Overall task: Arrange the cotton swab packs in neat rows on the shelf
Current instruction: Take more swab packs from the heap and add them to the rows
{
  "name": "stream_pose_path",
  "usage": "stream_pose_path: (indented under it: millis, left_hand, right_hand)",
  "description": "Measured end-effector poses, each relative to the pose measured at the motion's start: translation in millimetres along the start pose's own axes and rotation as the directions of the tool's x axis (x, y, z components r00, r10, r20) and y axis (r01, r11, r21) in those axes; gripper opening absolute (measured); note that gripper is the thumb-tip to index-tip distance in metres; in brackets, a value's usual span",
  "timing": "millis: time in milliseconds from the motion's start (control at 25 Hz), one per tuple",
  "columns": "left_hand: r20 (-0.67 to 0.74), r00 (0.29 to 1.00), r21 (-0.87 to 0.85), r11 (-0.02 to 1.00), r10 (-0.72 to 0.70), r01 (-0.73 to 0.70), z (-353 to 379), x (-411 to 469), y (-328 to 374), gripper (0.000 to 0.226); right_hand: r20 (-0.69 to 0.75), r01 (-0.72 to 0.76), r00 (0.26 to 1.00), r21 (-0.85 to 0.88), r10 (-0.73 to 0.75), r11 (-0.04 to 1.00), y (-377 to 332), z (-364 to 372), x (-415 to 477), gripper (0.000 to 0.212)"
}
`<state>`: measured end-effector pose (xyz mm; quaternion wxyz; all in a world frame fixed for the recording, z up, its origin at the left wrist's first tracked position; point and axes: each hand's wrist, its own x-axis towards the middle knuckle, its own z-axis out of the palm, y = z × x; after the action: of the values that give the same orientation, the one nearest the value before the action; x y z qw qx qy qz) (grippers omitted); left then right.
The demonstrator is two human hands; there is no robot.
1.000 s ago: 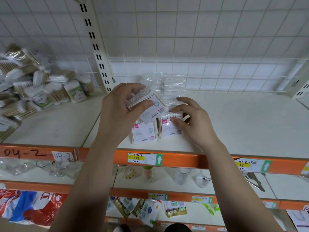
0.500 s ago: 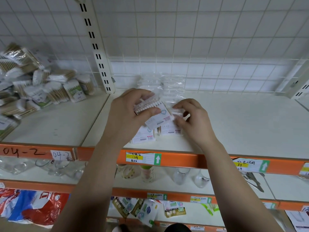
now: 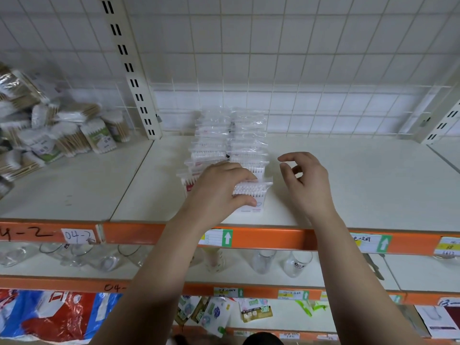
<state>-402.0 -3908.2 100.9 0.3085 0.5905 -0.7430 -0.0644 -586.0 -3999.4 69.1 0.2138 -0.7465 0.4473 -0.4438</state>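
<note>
Two rows of clear cotton swab packs [image 3: 230, 143] run from the back grid toward the front of the white shelf [image 3: 348, 190]. My left hand [image 3: 219, 192] grips the front pack [image 3: 251, 192] of the right row, fingers over its top and thumb on its front face. The front pack of the left row [image 3: 186, 181] shows partly behind that hand. To the right of the rows my right hand [image 3: 305, 180] hovers above the shelf with loosely curled fingers, holding nothing and touching no pack.
A loose heap of wooden-stick swab packs [image 3: 49, 138] lies on the left shelf section beyond the slotted upright [image 3: 134, 78]. An orange rail with price labels [image 3: 286, 239] edges the shelf. Glass cups [image 3: 263, 261] stand on the shelf below.
My left hand has brought its pack down onto the shelf at the front of the right row. My right hand has let go of the packs and drawn away to the right.
</note>
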Motion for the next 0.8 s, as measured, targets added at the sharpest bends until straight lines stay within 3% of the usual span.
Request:
stream_pose_path:
  millis: [280, 400, 600, 800]
  left_hand:
    - [-0.112, 0.992, 0.240, 0.971, 0.053, -0.024, 4.2, 15.1, -8.7, 0.037]
    - [-0.126, 0.991, 0.307, 0.952, 0.048, -0.007, 1.1, 11.0, -12.2, 0.051]
    - [-0.191, 0.975, 0.336, 0.926, -0.114, 0.174, -27.4, -8.0, -26.5, 0.061]
    - [-0.039, 0.968, 0.377, 0.893, -0.248, 0.244, -38.3, -16.6, -31.9, 0.067]
  right_hand:
    - [0.025, -0.004, 1.000, -0.020, 0.004, 1.000, -0.3, 1.9, -1.3, 0.016]
    - [0.026, -0.010, 1.000, -0.018, 0.010, 1.000, -0.3, 2.4, -0.3, 0.015]
    - [0.003, -0.005, 1.000, 0.021, 0.005, 1.000, -3.6, 0.9, 4.4, 0.016]
    - [-0.023, 0.019, 1.000, 0.051, -0.018, 0.999, -12.1, 3.1, 10.3, 0.016]
